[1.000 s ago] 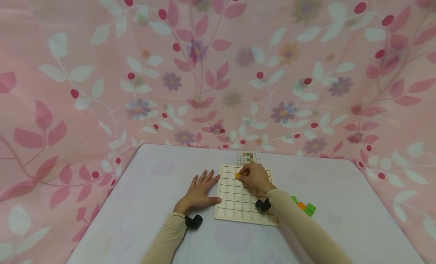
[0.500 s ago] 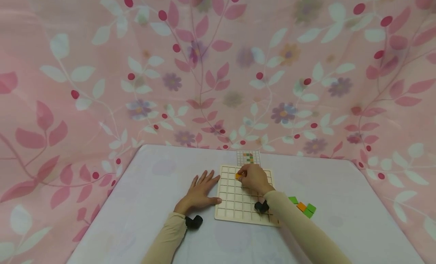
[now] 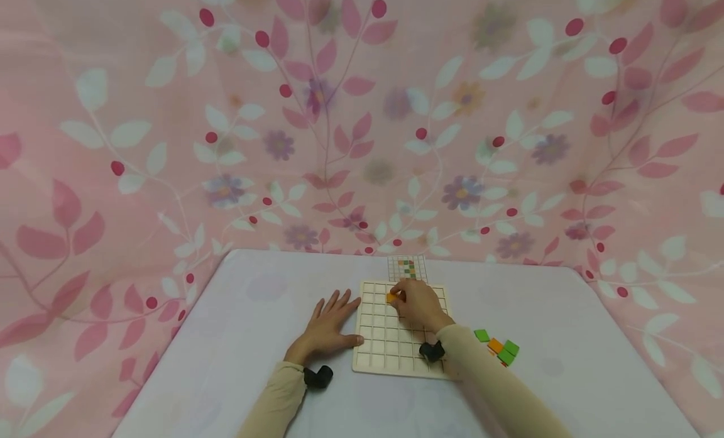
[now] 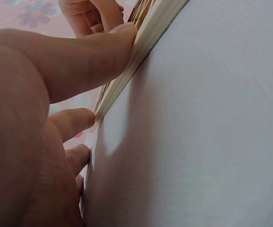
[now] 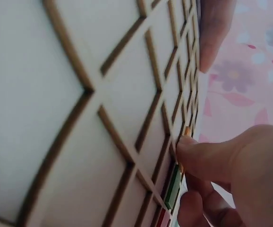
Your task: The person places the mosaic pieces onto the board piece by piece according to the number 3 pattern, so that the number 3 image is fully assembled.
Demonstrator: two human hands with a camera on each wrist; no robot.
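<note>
A cream gridded board (image 3: 378, 348) lies in front of me. My right hand (image 3: 418, 305) is over its far part and pinches a small orange square tile (image 3: 390, 298) between thumb and fingers. In the right wrist view the orange tile (image 5: 187, 130) shows at the thumb tip, right at a board cell. Beside it a green tile (image 5: 173, 190) and a red tile (image 5: 163, 218) sit in cells. My left hand (image 3: 327, 330) rests spread on the table, its thumb (image 4: 98, 54) and index fingertip against the board's left edge.
Behind the board lies a pattern card (image 3: 396, 274) with a grid and coloured squares. Right of my right forearm lie loose tiles: a green one (image 3: 481, 335), an orange one (image 3: 495, 345) and more green ones (image 3: 508, 352). A floral curtain (image 3: 362, 142) hangs behind the table.
The head view has shifted slightly, so everything sits a little lower and further left. Both hands keep nearly the same places on and beside the board.
</note>
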